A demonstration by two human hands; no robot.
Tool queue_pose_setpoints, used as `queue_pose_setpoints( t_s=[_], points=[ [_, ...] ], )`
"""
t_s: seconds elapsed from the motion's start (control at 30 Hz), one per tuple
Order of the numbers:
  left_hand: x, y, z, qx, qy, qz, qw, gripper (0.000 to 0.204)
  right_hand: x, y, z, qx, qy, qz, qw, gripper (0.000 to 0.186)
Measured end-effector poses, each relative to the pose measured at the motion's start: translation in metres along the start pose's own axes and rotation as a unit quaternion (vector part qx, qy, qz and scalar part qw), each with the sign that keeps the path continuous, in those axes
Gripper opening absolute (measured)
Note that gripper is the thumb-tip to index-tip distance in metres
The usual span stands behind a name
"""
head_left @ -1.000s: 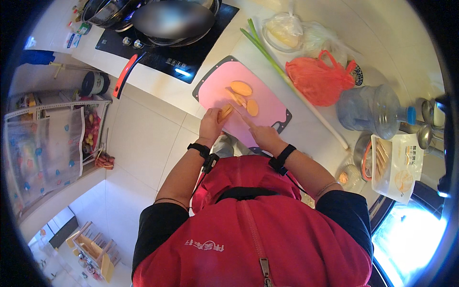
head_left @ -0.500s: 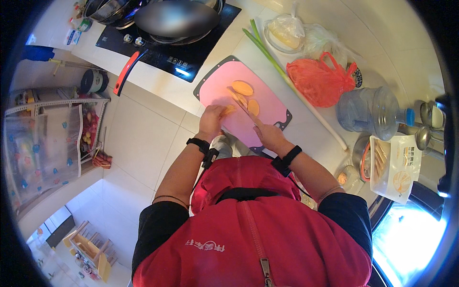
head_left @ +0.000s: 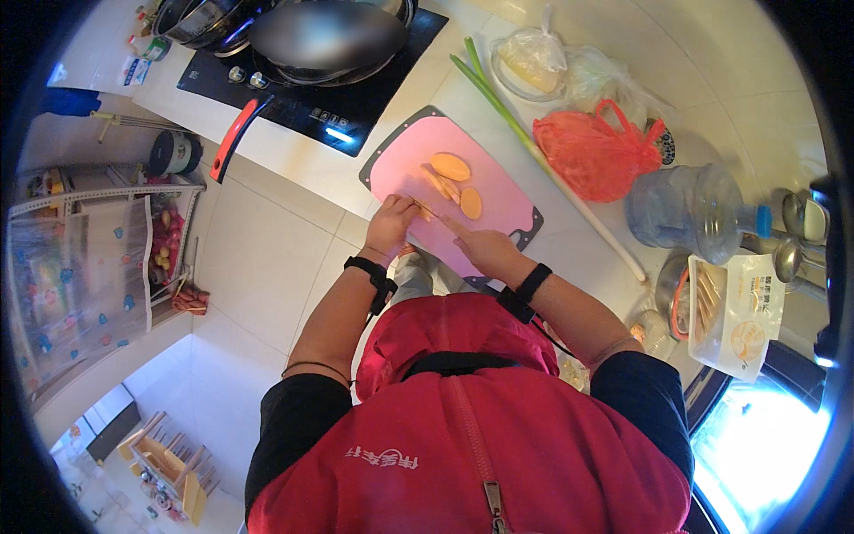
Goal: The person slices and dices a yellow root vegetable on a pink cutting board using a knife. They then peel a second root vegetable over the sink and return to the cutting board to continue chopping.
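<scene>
Red and black, a handle (head_left: 236, 142) sticks out from the stove (head_left: 382, 98). Next, the left hand (head_left: 393, 221) has its fingers bent close together, holding small orange strips (head_left: 426, 214) down on the pink board (head_left: 400, 158). Orange slices (head_left: 450, 166) lie just past them. The right hand (head_left: 491, 253) has its fingers around a knife (head_left: 451, 224), blade by the strips. Then come a red bag (head_left: 594, 149) and a clear jug (head_left: 680, 206).

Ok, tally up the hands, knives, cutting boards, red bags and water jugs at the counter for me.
Hands: 2
Knife: 1
Board: 1
Red bag: 1
Jug: 1
Total: 6
</scene>
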State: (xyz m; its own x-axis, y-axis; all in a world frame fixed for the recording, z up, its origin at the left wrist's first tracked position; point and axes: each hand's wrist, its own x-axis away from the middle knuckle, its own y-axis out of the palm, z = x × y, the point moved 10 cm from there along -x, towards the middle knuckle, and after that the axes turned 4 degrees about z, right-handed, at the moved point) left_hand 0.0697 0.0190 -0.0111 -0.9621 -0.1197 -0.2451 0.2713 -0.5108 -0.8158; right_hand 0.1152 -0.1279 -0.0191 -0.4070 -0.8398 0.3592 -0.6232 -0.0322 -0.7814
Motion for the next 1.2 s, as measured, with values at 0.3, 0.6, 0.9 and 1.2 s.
queue_pose_setpoints(
  t_s=[0.3,0.6,0.9,1.2],
  points=[
    [-0.004,0.002,0.001,-0.017,0.017,-0.006,1.0,0.024,-0.013,-0.005,-0.008,0.109,-0.05,-0.03,0.992,0.067],
    [-0.008,-0.003,0.006,-0.005,0.036,-0.011,0.999,0.024,-0.025,0.023,0.002,0.067,-0.043,0.026,0.996,0.067],
    [-0.003,0.006,-0.004,-0.03,0.016,-0.019,0.999,0.023,0.018,0.033,0.029,0.057,0.014,-0.026,0.998,0.058],
    [-0.018,-0.011,0.005,-0.043,0.044,0.02,0.998,0.027,0.041,0.008,0.038,-0.007,0.04,-0.004,0.999,0.057]
  ],
)
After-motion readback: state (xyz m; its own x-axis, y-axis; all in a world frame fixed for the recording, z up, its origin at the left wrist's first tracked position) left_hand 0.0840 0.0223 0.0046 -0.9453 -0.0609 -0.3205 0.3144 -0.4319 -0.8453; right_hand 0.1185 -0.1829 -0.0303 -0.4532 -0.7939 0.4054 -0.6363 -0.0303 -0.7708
